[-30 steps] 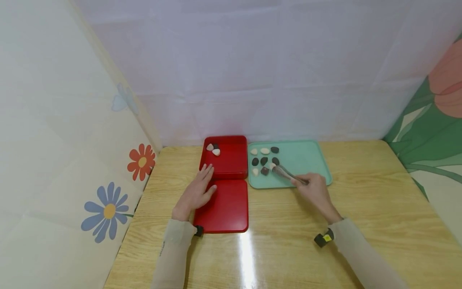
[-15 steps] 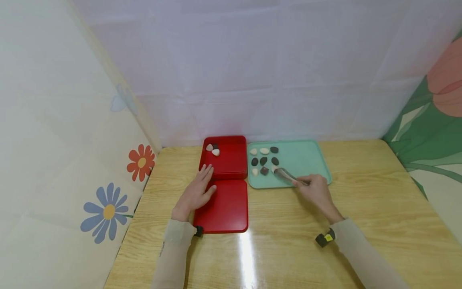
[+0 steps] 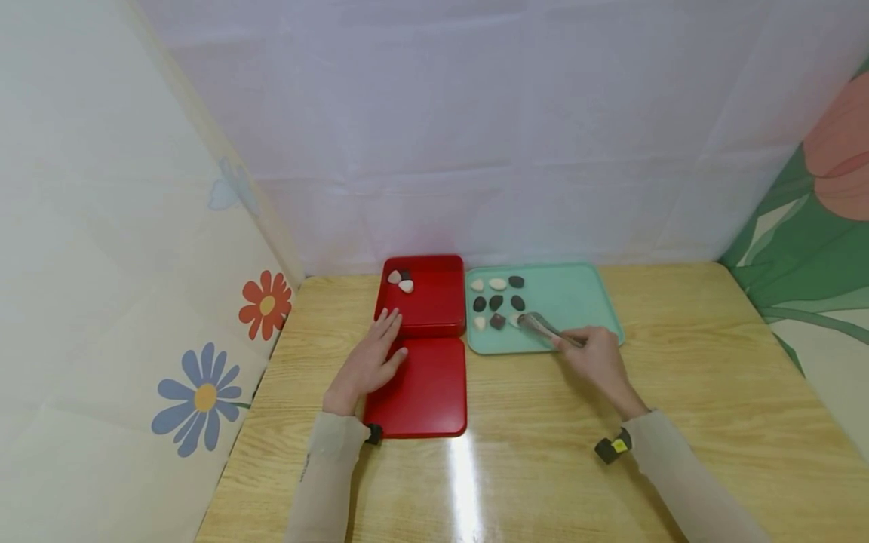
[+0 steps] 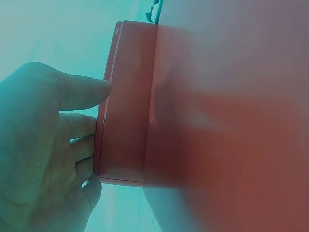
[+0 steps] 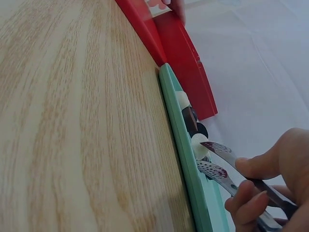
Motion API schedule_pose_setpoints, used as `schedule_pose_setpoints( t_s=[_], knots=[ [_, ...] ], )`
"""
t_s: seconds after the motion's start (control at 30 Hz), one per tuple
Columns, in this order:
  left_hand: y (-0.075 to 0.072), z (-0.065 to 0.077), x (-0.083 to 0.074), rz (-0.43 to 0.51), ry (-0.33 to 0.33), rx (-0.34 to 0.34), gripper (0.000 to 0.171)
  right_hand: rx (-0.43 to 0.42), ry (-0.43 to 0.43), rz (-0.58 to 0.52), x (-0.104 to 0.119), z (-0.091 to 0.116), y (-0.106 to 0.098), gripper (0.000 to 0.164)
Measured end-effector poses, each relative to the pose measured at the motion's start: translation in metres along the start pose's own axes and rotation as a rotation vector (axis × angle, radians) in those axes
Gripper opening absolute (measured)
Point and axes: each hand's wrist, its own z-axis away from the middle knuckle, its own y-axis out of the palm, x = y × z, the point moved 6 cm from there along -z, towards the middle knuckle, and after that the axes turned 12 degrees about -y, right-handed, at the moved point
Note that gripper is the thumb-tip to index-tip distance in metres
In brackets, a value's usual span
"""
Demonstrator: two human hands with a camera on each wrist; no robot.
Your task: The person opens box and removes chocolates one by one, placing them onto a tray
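Note:
My right hand (image 3: 594, 358) grips metal tongs (image 3: 541, 327) over the mint-green tray (image 3: 570, 302). In the right wrist view, the perforated tips of the tongs stand apart beside a white pebble-like piece (image 5: 198, 145), which lies on the tray. Around it sit several more pieces in rows, such as a dark oval one (image 3: 518, 302), a brown square one (image 3: 498, 321) and a white one (image 3: 480, 323). My left hand (image 3: 366, 362), fingers extended, rests against the near left edge of the red box (image 3: 444, 302). Thumb and fingertips touch its wall in the left wrist view.
Inside the red box, two white pieces (image 3: 405, 286) and one dark piece (image 3: 406, 275) lie at the back left. A flat red panel (image 3: 434, 392) joins the box's front. All stands on a wooden table (image 3: 529, 437) before a white cloth backdrop (image 3: 421, 136).
The white piece between the tongs has come down at the right end of the front row. The tongs have let go and drawn slightly right. My left hand has stayed in place.

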Motion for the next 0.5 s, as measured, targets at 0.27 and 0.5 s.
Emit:
schedule_pose_setpoints(
  t_s=[0.27,0.5],
  knots=[
    [-0.0004,0.0009,0.0003,-0.008,0.007,-0.002,0.077,0.001,-0.003,-0.005,-0.0025,-0.0035,-0.0015,0.033],
    [-0.0011,0.0012,-0.0001,-0.005,0.008,0.005,0.077,-0.042,-0.052,-0.014,0.0056,-0.0068,-0.0074,0.032]
  ],
)
